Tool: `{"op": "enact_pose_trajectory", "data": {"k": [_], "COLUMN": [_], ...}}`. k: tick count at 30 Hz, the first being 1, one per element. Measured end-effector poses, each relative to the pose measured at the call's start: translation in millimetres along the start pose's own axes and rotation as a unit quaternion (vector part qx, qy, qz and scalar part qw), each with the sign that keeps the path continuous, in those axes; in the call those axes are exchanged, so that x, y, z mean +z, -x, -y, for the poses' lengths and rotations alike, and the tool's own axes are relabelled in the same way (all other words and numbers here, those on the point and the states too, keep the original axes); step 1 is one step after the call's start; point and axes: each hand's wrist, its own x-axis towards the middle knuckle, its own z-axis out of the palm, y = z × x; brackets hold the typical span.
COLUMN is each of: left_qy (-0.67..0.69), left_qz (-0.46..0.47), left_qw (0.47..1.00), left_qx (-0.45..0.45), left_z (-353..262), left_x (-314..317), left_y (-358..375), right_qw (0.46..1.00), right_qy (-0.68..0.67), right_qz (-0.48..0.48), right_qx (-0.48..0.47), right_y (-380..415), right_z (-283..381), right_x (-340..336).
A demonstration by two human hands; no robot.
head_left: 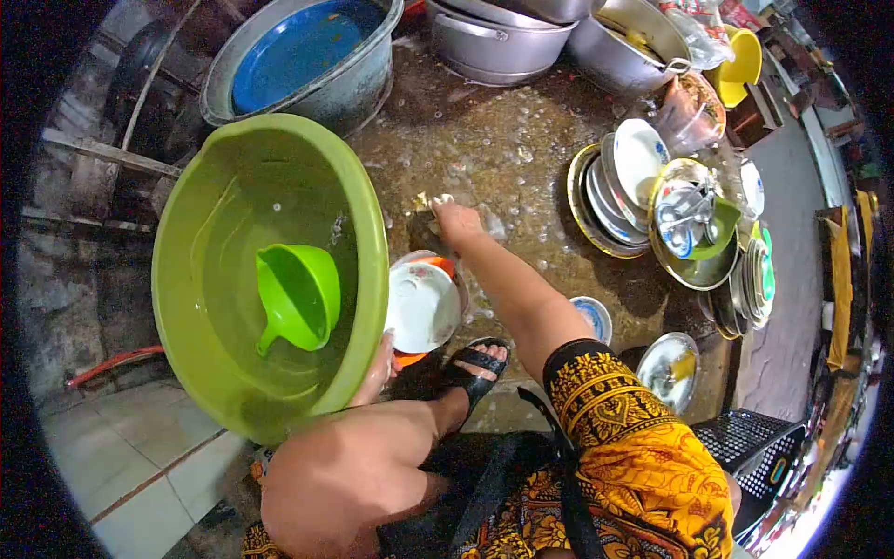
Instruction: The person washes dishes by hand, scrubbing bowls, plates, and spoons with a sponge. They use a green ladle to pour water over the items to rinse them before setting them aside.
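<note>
Beside the big green basin, my left hand (377, 371) is closed on the near edge of a white bowl (424, 306); the basin's rim partly hides the fingers. Orange edges (441, 265) show behind the bowl, from another dish. My right hand (456, 222) reaches forward over the wet floor, its fingers bent together. A small pale yellowish bit (423, 201) lies at the fingertips; I cannot make out whether it is held. The green basin (372, 233) contains water and a bright green dipper (317, 289).
Stacked plates (615, 200) and a metal basin with spoons (698, 265) stand at right. A small blue-patterned bowl (593, 321) and a metal plate (669, 373) lie nearer. Large pots (498, 51) and a tub with a blue basin (307, 56) line the back. A black basket (750, 447) sits lower right.
</note>
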Motion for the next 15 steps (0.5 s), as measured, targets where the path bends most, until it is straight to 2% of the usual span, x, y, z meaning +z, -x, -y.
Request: {"op": "enact_pose_trajectory", "data": {"k": [3,4,5,7,8,10,11,14,15], "left_qy": [-0.028,-0.018,-0.017,-0.019,-0.013,-0.025,-0.012,-0.041,-0.06], "left_qz": [-0.013,0.012,0.001,0.015,0.009,0.001,0.028,0.03,0.012], "left_qw": [0.999,0.999,0.996,0.995,0.995,0.997,0.996,0.994,0.995], "left_qx": [0.036,0.046,0.088,0.099,0.1,0.072,0.082,0.094,0.076], "left_z": [-3,7,5,7,8,1,7,-12,-8], "left_x": [1,-3,0,-4,-3,0,-3,7,5], "left_y": [9,3,6,5,4,11,5,24,22], "right_qw": [0.999,0.989,0.989,0.983,0.983,0.974,0.976,0.978,0.991], "right_qy": [-0.017,0.099,0.094,0.113,0.115,0.187,0.166,0.168,0.094], "right_qz": [0.029,-0.029,-0.04,-0.056,-0.068,-0.03,-0.044,-0.076,-0.08], "right_qx": [-0.003,-0.108,-0.107,-0.13,-0.124,-0.122,-0.133,-0.093,-0.061], "right_y": [7,-26,-30,-24,-23,-20,-17,-17,-14], "right_z": [38,20,24,25,26,21,13,-9,-15], "right_x": [-18,26,26,22,19,13,9,5,2]}}
